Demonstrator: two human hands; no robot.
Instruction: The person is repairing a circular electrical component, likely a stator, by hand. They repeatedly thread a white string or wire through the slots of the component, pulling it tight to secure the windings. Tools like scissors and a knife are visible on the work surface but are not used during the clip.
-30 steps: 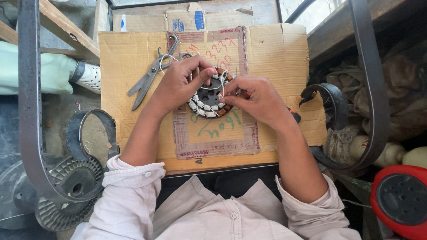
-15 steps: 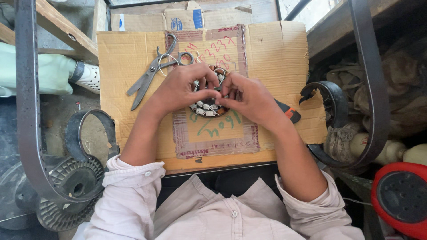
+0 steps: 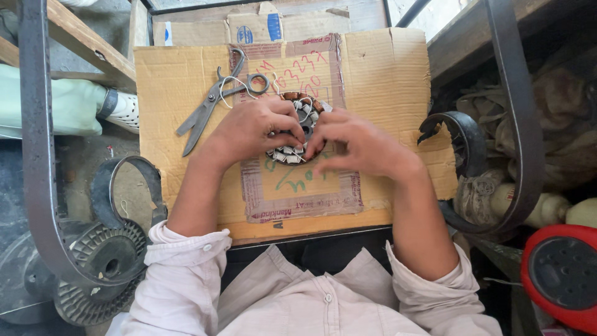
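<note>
Since then both hands [image 3: 311, 134] closed over, seemingly gripping, wound ring [image 3: 297, 127]

The person wears a pale pinkish-white button-up shirt [image 3: 323, 305] with small round buttons down the front placket. Both sleeves are rolled into thick creased cuffs near the elbows; the left cuff carries a button. The forearms, left hand [image 3: 252, 130] and right hand [image 3: 360, 146] are bare, without rings or watch.
</note>
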